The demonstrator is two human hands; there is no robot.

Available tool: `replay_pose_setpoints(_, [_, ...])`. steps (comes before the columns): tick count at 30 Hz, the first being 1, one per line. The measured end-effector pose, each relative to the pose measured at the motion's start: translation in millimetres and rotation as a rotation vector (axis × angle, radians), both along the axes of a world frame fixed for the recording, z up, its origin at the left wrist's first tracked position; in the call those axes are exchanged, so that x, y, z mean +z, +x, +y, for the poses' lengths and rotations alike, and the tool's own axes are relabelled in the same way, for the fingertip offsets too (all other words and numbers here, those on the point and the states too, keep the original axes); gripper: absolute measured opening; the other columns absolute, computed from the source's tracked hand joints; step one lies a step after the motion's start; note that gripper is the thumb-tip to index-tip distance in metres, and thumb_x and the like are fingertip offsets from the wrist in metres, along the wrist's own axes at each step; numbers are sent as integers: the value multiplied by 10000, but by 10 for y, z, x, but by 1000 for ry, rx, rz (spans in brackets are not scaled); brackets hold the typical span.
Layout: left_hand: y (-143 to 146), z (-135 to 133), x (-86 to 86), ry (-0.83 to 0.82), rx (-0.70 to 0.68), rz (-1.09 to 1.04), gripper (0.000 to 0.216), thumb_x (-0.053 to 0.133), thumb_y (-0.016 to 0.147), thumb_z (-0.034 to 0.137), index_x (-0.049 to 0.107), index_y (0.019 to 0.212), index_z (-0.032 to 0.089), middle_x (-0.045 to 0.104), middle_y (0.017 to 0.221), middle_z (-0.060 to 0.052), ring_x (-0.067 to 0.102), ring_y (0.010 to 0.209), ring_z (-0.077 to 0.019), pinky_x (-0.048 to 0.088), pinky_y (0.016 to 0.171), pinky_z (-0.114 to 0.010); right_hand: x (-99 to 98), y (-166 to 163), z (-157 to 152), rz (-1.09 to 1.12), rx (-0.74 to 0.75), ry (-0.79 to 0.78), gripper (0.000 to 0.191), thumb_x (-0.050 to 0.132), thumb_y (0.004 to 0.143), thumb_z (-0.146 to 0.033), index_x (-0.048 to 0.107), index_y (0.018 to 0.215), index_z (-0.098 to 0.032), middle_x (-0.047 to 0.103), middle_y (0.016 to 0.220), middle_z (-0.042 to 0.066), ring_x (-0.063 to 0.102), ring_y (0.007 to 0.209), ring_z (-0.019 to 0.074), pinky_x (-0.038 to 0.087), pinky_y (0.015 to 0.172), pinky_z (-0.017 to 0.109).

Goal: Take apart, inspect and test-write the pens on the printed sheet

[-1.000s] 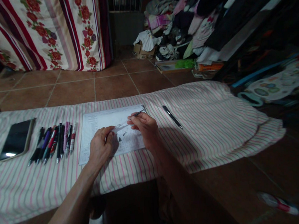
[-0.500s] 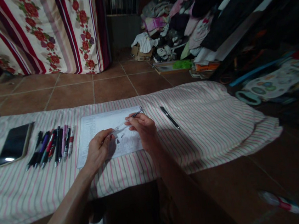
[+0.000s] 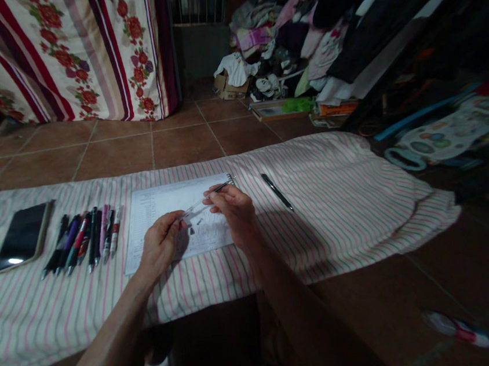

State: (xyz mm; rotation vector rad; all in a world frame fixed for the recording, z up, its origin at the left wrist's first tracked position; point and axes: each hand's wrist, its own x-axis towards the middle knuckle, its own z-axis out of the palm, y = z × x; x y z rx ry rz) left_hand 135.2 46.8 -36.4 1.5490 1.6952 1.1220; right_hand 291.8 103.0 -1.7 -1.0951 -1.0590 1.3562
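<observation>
The left hand (image 3: pixel 160 238) pinches one end of a thin stick (image 3: pixel 194 206), which slants right and away over the pad (image 3: pixel 165 198) to the right hand (image 3: pixel 235 207) (also pinching it).

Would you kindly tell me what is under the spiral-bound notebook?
Striped cloth shows along the visible edges of the notebook, which lies on it. Anything directly beneath the notebook is covered and cannot be seen.

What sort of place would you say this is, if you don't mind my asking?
Probably a room in a home: a floral curtain hangs over the tiled floor, and clothes are heaped against the far side.
</observation>
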Motion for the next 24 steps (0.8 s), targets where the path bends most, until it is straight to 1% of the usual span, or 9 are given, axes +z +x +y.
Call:
replay_pose_setpoints(7, [11,3,39,-6,-9,12,312,412,809,284,614,1005,150,655,813,-40,592,815,-173,442,781,-295,3,5,-6,-6,11,16,142,584,684,-270,582,786,-171,686,798,28,659,687,126,463,534,186])
replay_pose_setpoints(14, [-10,13,-9,8,-2,12,315,417,811,300,616,1010,158,660,825,-42,594,812,-174,447,774,-296,9,11,-11,-12,17,26,141,571,686,-267,575,789,-170,683,798,25,654,688,122,464,541,190])
replay_pose_setpoints(24, [-15,17,-11,-5,-7,30,318,411,802,296,617,1008,169,662,830,-36,599,818,-176,444,776,-289,-15,0,-8,-19,37,56,118,559,688,-252,571,781,-180,679,777,7,649,675,110,473,530,178])
